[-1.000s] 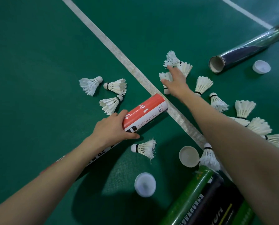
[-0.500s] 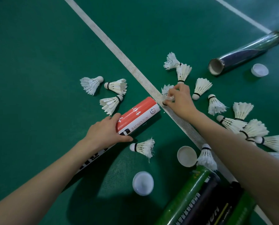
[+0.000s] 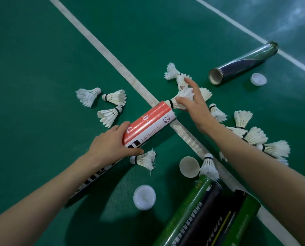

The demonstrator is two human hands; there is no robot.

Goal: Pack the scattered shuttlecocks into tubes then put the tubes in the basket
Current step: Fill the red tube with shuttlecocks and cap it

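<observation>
Here the right hand (image 3: 192, 105) pinches a shuttlecock (image 3: 181, 99) by its feather skirt, thumb low on the feathers and the other fingers spread above them. The shuttlecock's black-banded cork end points at the open mouth of the red-and-white tube (image 3: 148, 125). It seems to sit right at the rim, though I cannot tell whether it is inside. The left hand (image 3: 111, 148) grips that tube round its body, thumb on the near side. The tube slants up and to the right, its mouth over the white court line (image 3: 102, 48).

Just beside the left thumb a loose shuttlecock (image 3: 144, 159) lies on the green floor (image 3: 33, 68). A trio of shuttlecocks (image 3: 109, 116) lies left of the tube. Past the right forearm a cluster of shuttlecocks (image 3: 254, 135) spreads toward the right edge. Farther off, a dark blue tube (image 3: 242, 63) lies open-mouthed with a small white cap (image 3: 258, 79) near it. At the bottom lie a hollow cap (image 3: 189, 166), a round white cap (image 3: 144, 197), and a bundle of green and black tubes (image 3: 192, 215).
</observation>
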